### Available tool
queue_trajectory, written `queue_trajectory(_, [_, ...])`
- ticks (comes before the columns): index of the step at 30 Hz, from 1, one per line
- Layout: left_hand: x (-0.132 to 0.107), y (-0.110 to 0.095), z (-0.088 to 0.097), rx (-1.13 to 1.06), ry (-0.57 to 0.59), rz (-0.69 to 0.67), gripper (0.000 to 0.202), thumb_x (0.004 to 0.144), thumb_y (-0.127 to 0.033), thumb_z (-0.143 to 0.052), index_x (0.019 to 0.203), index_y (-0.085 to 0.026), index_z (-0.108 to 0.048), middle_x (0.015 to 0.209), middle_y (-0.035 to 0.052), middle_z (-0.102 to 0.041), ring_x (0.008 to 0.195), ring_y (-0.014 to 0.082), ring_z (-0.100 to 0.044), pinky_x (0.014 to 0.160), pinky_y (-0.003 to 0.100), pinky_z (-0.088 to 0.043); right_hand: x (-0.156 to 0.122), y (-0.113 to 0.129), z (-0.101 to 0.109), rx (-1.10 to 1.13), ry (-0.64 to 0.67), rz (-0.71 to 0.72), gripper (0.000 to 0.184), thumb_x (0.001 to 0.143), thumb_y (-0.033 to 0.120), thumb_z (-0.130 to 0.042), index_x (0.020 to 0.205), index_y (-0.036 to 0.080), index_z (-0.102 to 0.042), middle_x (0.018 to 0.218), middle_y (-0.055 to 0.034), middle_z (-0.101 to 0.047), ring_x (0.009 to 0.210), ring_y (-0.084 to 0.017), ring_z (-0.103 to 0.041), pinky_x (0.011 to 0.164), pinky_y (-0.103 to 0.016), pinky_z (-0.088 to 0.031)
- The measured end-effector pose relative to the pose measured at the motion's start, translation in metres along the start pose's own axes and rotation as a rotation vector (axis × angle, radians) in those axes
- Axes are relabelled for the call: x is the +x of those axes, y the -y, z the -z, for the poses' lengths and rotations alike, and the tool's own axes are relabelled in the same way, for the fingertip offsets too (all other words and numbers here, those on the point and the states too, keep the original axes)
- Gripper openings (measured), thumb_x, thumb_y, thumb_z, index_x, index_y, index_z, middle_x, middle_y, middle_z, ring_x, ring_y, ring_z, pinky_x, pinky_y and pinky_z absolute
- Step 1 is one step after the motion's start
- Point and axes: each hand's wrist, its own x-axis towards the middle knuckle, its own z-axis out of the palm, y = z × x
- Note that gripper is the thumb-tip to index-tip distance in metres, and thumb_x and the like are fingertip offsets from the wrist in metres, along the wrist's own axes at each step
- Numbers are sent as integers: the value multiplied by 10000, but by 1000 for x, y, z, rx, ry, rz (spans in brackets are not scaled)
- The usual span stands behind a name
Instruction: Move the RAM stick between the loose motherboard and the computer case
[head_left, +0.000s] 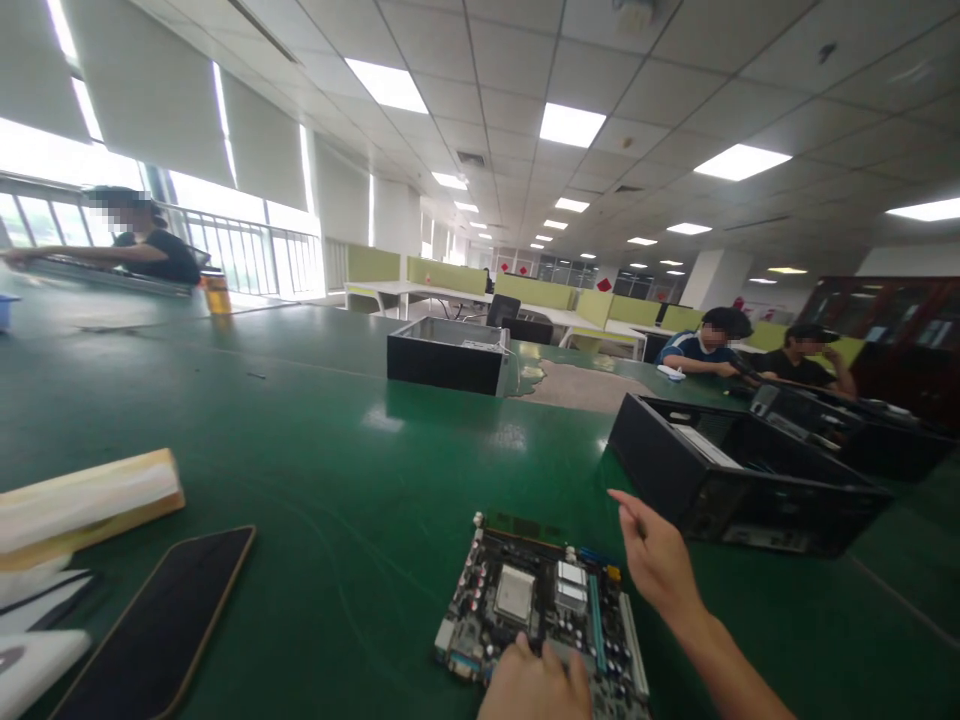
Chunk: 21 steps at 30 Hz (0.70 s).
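A green motherboard (525, 600) with a silver square chip and several slots lies flat on the green table (337, 470) near its front edge. My left hand (534, 685) rests on the board's near edge with its fingers curled down onto it. My right hand (654, 555) hovers just above the board's far right corner, fingers loosely bent and apart, holding nothing. An open black computer case (742, 480) lies on its side just right of that hand.
A dark phone (161, 625) lies face up at the front left beside a tan box (82, 505) and white papers. A second open case (448, 355) stands farther back. Three other people sit at the table's far left and far right.
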Motion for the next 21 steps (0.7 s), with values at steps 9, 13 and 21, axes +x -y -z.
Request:
queue_trajectory(9, [11, 88, 56, 5, -587, -10, 205, 799, -343, -486, 900, -207, -601, 1225, 74, -539, 1045, 238, -533, 864, 376, -435, -49, 23, -24, 42, 117, 109, 324, 838, 253, -373, 1043, 235, -623, 1094, -46, -604, 1005, -194, -532, 852, -320, -440])
queue_trajectory(13, [27, 126, 48, -110, -520, -29, 200, 776, -343, -527, 872, -207, -638, 1215, 69, -564, 1112, 226, -499, 946, 353, -388, -45, 18, -35, -35, 219, 168, 362, 770, 176, -425, 1047, 248, -646, 1229, -46, -550, 1148, -222, -439, 942, -382, -375])
queue_trajectory(21, [33, 134, 50, -220, -518, -123, 269, 856, -340, -417, 870, -191, -641, 930, 43, -642, 878, 169, -574, 811, 268, -423, -44, 9, -41, 31, 335, 232, 524, 745, 126, -399, 1236, 225, -554, 1398, -31, -408, 1299, -203, -302, 1053, -412, -264])
